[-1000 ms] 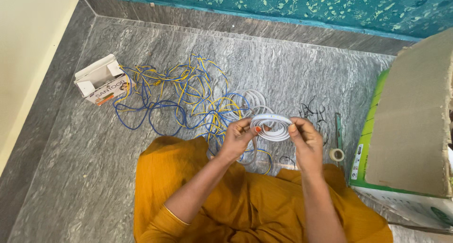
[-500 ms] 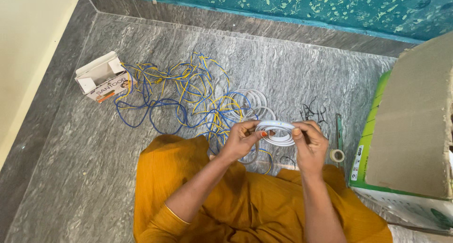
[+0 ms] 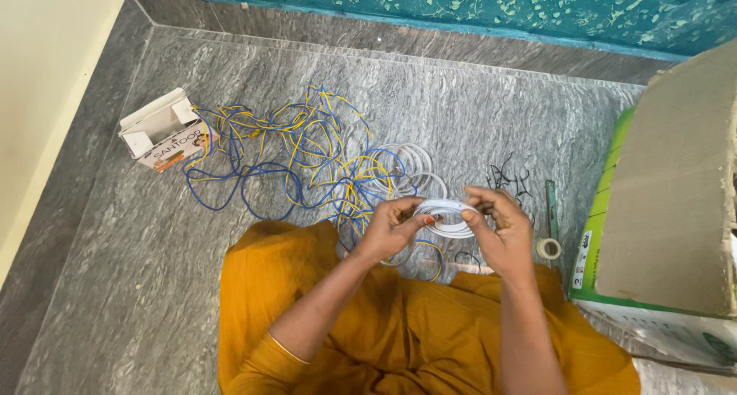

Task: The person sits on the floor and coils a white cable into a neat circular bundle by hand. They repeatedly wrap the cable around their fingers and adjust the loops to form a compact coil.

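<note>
Small flat coil of white wire (image 3: 445, 218), neatly looped, pinched between fingers of left hand (image 3: 389, 230) and right hand (image 3: 497, 228).

Bright even light, soft shadows, sharp focus, slight wide-angle bending at edges.

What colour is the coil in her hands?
White; the coil shows best in the head view.

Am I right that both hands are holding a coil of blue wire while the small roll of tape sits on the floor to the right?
Not quite: the head view shows the coil of wire held between the left hand and right hand is white, not blue. The blue and yellow wires lie tangled on the floor. The small roll of tape does sit on the floor to the right.
</note>
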